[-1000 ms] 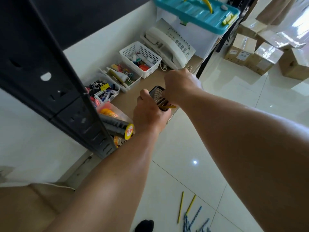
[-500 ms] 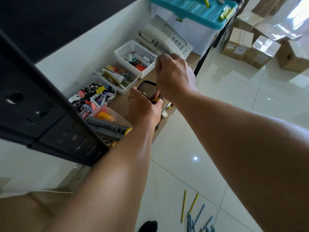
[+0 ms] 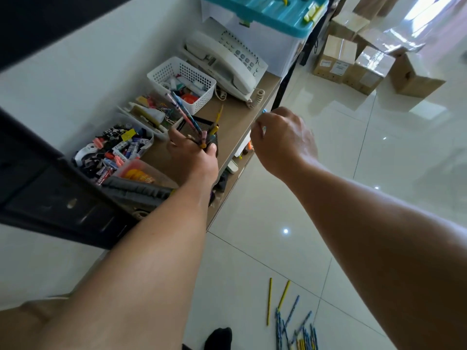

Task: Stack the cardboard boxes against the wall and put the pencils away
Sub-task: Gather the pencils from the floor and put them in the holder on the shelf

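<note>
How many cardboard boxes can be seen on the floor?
4: all clustered beyond the shelf's far end, one labelled, one tape-wrapped, one tilted, one behind. More may be hidden.

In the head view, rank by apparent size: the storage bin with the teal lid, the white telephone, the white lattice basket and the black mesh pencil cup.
1. Storage bin, though cropped at the top.
2. Telephone.
3. Lattice basket.
4. Mesh pencil cup, partly covered by the left hand, so its full extent is unsure.
</note>
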